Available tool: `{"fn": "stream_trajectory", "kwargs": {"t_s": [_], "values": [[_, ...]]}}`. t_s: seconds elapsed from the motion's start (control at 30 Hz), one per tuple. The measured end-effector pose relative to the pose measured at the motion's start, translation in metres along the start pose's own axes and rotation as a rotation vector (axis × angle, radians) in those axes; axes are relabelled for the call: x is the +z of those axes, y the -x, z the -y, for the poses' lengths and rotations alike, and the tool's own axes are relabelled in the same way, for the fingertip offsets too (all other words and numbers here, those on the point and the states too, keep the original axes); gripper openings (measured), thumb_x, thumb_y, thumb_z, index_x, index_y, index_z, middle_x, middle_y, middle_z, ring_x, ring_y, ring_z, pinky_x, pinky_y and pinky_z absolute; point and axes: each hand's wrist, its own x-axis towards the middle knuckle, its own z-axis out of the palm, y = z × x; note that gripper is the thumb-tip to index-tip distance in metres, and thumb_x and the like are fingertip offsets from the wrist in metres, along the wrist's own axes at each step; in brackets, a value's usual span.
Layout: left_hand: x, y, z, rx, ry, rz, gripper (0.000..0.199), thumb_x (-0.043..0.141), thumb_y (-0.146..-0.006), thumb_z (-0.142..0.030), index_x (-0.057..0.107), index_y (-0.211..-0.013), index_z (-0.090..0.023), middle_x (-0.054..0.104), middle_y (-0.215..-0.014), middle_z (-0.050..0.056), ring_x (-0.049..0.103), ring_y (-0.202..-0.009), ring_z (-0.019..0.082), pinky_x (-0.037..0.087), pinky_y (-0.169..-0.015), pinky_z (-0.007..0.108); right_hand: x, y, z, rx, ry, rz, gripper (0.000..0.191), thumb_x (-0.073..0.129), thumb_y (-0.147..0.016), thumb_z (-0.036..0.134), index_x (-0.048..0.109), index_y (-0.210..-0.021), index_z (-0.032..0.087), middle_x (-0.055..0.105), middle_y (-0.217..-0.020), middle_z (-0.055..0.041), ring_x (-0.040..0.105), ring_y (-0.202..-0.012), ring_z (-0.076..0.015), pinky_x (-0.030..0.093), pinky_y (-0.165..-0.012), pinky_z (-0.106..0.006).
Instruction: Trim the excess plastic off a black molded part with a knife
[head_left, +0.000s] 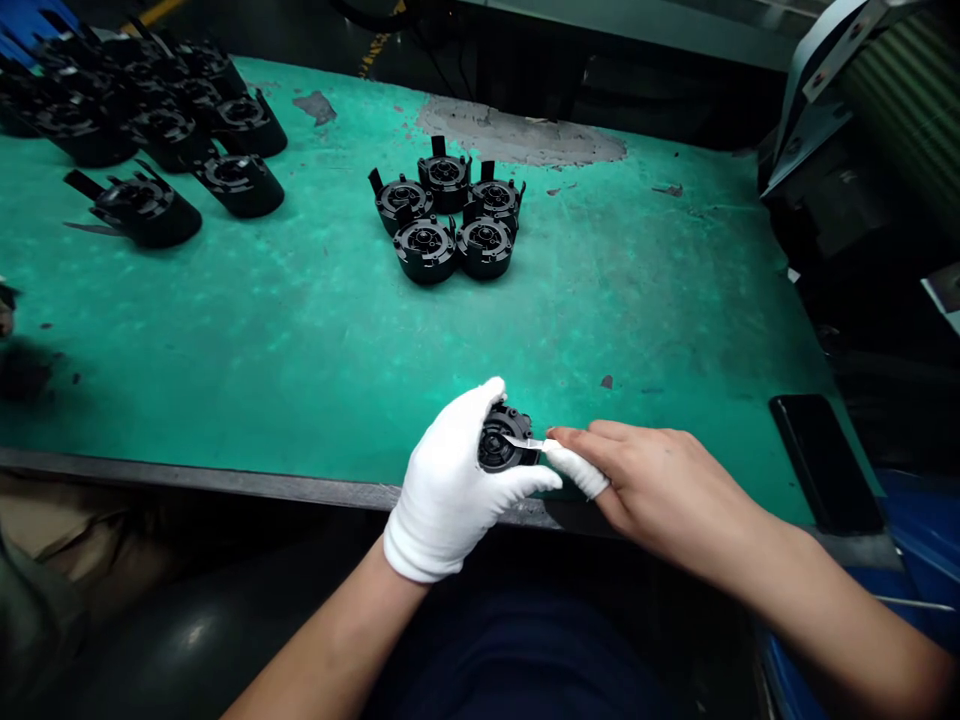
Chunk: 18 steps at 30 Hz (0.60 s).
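Observation:
My left hand [450, 480], in a white glove, grips a round black plastic part [504, 440] just above the table's front edge. The part's ribbed, ringed face is turned up towards me. My right hand [637, 470] is bare, with a white wrap on its thumb. Between thumb and fingers it pinches a small, thin, pale blade-like tool [529, 444]. The tool's tip reaches over the face of the black part; whether it touches the surface I cannot tell.
On the green table [262, 320], several black cylindrical housings [424, 250] stand clustered mid-back. More housings [161, 125] crowd the far left. A phone [825, 460] lies at the right edge, beside dark machinery [855, 180]. Blue bins [926, 540] sit lower right.

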Motion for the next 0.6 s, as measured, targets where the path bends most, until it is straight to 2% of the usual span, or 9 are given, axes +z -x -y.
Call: {"fn": "stream_trajectory", "kwargs": {"t_s": [0.2,0.37,0.43,0.53,0.6], "values": [[0.002,0.000,0.001,-0.009,0.016,-0.017,0.094,0.082,-0.066,-0.062,0.048,-0.139,-0.016,0.063,-0.134,0.016,0.062,-0.124,0.032,0.051,-0.110,0.047,0.000,0.007,0.019,0.135,0.050,-0.008,0.055,0.046,-0.089,0.017,0.054,-0.141,0.032,0.069,-0.099,-0.0016,0.069,-0.077,-0.0243,0.040,-0.056,-0.033],[0.005,0.001,0.002,0.018,-0.003,-0.034,0.094,0.081,-0.067,-0.063,0.048,-0.140,-0.016,0.063,-0.134,0.016,0.062,-0.124,0.032,0.051,-0.110,0.047,0.002,0.008,0.027,0.193,0.039,-0.010,0.062,0.045,-0.084,0.011,0.052,-0.144,0.029,0.070,-0.101,-0.0033,0.069,-0.077,-0.0269,0.046,-0.059,-0.036],[0.004,0.002,0.001,0.021,-0.020,-0.042,0.093,0.080,-0.068,-0.063,0.048,-0.140,-0.016,0.063,-0.134,0.016,0.062,-0.124,0.031,0.051,-0.110,0.047,0.007,0.011,0.026,0.193,0.003,-0.038,0.060,0.045,-0.086,0.012,0.052,-0.144,0.027,0.070,-0.105,-0.0052,0.070,-0.082,-0.0278,0.050,-0.065,-0.038],[0.001,-0.002,0.001,0.040,-0.041,-0.035,0.092,0.080,-0.067,-0.065,0.049,-0.139,-0.016,0.063,-0.133,0.016,0.062,-0.124,0.031,0.050,-0.110,0.047,0.014,0.015,0.015,0.138,-0.157,-0.157,0.044,0.042,-0.097,0.020,0.055,-0.140,0.026,0.070,-0.118,-0.0059,0.068,-0.101,-0.0256,0.053,-0.083,-0.039],[-0.006,-0.012,0.003,0.080,-0.037,0.063,0.095,0.080,-0.064,-0.066,0.050,-0.140,-0.018,0.063,-0.134,0.015,0.062,-0.124,0.031,0.050,-0.110,0.046,0.015,0.016,0.005,0.087,-0.272,-0.226,0.037,0.041,-0.102,0.026,0.058,-0.135,0.027,0.068,-0.126,-0.0035,0.065,-0.111,-0.0214,0.050,-0.092,-0.036]]}}
